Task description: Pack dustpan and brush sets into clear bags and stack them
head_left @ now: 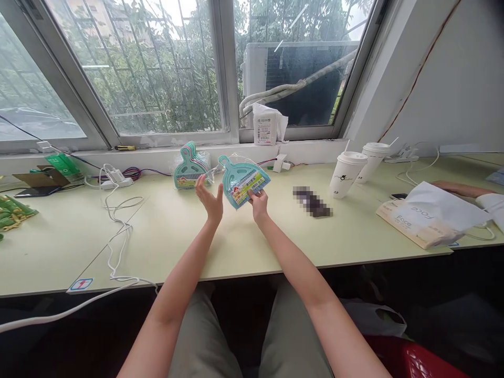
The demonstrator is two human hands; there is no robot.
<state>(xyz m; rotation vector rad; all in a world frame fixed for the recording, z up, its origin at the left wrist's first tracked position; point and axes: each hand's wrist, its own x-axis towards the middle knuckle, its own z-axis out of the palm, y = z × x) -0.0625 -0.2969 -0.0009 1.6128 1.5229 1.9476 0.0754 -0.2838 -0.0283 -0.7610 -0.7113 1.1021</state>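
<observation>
A teal dustpan-shaped item (241, 176) in clear plastic wrap, with a yellow label across its lower part, is held tilted above the table. My right hand (259, 203) grips it at its lower right edge. To its left, my left hand (210, 198) is raised with fingers apart, holding nothing, near the loose plastic at the item's side. Behind my left hand, a wrapped stack of similar items (189, 167) stands against the wall below the window.
Two white paper cups with straws (345, 175) and a tissue pack (409, 223) stand right. White cables (118, 236) run over the table (169, 252) at left, near a power strip (117, 182). Another person's arm (460, 189) rests far right. A blurred dark object (313, 202) lies right of centre.
</observation>
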